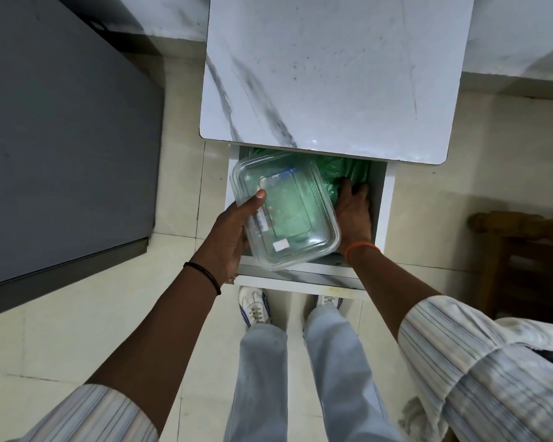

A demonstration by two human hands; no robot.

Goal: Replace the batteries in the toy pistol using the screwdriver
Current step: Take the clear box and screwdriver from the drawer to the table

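Across the left side of the frame spreads a dark grey slab, the largest thing in view, set on a pale tiled floor. Upper centre holds a white marble-patterned table with grey veins, seen from above. Below its near edge, at frame centre, an open white drawer juts toward the person, lined with crumpled green plastic. Over the drawer's left part sits a clear plastic container, tilted, with a small white label near its lower edge. The left hand grips the container's left edge, thumb curled over the top and fingers hidden beneath. The right hand reaches down into the drawer's right side just beside the container, its fingers pressed into the green plastic; whether they hold anything cannot be told. An orange band circles the right wrist, a black band the left. Striped sleeves fill both lower corners, and white shoes show at lower centre under the drawer front. Neither toy pistol nor screwdriver can be made out; the container's contents are too blurred to tell.
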